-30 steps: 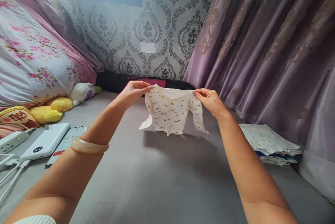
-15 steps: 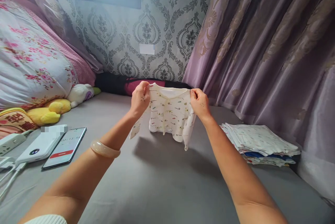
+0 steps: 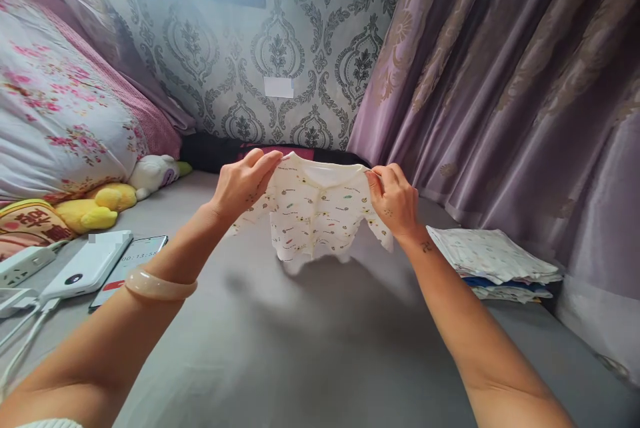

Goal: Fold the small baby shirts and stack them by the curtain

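A small cream baby shirt [image 3: 313,215] with tiny coloured prints hangs in the air above the grey bed sheet [image 3: 310,341]. My left hand [image 3: 243,181] pinches its left shoulder and my right hand [image 3: 395,199] pinches its right shoulder, so the garment is spread between them. Its hem dangles just above the sheet and both short sleeves hang outward. A pale bangle sits on my left wrist.
A stack of folded clothes [image 3: 493,263] lies at the right by the purple curtain [image 3: 500,95]. At the left are a power bank [image 3: 85,270], a phone [image 3: 131,261], a white power strip [image 3: 25,263], plush toys [image 3: 100,209] and a floral pillow [image 3: 55,121].
The shirt has been swung and spread wider: my hands moved apart after being close together, and the sleeves now flare outward instead of hanging folded.
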The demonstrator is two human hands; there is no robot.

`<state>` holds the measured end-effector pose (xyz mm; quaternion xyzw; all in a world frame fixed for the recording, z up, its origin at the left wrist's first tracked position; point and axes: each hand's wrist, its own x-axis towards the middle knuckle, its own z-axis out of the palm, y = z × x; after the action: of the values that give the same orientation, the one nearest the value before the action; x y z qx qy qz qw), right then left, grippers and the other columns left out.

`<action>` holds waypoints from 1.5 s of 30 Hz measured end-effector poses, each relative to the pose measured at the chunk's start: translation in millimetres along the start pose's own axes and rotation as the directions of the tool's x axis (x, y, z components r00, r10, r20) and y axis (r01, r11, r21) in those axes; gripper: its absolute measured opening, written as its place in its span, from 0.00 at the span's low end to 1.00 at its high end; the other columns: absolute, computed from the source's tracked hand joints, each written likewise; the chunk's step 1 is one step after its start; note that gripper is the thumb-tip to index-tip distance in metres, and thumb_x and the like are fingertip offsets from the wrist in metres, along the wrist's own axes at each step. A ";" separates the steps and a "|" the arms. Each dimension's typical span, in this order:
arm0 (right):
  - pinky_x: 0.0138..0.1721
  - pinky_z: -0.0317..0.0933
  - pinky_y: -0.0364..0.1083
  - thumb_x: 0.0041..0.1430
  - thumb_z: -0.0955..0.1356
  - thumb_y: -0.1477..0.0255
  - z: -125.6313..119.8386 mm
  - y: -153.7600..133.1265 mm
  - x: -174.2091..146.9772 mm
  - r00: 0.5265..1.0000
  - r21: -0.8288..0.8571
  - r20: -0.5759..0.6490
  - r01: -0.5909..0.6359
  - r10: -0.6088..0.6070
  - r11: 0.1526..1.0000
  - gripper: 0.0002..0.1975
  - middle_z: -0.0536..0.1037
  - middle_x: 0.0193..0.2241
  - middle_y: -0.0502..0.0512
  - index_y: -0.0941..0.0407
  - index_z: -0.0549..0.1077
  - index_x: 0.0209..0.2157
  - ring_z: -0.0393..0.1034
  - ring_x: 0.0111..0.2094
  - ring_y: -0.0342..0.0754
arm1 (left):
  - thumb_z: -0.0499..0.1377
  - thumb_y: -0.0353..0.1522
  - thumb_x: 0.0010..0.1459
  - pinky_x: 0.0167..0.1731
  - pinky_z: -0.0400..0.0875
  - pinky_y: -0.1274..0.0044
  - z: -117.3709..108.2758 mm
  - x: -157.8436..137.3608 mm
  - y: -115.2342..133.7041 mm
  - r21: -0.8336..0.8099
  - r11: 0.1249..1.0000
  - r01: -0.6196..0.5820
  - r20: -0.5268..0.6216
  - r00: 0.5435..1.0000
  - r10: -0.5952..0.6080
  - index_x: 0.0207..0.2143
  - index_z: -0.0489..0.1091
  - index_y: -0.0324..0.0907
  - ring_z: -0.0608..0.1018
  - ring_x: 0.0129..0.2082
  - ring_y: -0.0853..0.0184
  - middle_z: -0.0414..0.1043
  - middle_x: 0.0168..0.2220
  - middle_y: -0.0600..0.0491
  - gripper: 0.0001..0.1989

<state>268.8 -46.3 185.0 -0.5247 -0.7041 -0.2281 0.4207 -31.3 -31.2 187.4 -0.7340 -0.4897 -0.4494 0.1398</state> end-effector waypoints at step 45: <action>0.45 0.51 0.46 0.67 0.56 0.79 99.9 11.8 -105.5 0.648 -0.144 0.751 -0.022 0.123 0.989 0.16 0.75 0.45 0.57 0.53 0.71 0.47 0.66 0.47 0.49 | 0.48 0.31 0.65 0.43 0.59 0.66 130.7 -95.3 -5.8 0.210 0.978 0.008 0.676 0.721 -0.151 0.44 0.72 0.42 0.73 0.47 0.56 0.75 0.44 0.45 0.14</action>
<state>254.6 -23.8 41.7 -0.6243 -0.7784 -0.0136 0.0642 21.0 -0.6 37.3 -0.8094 -0.5785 -0.1010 -0.0012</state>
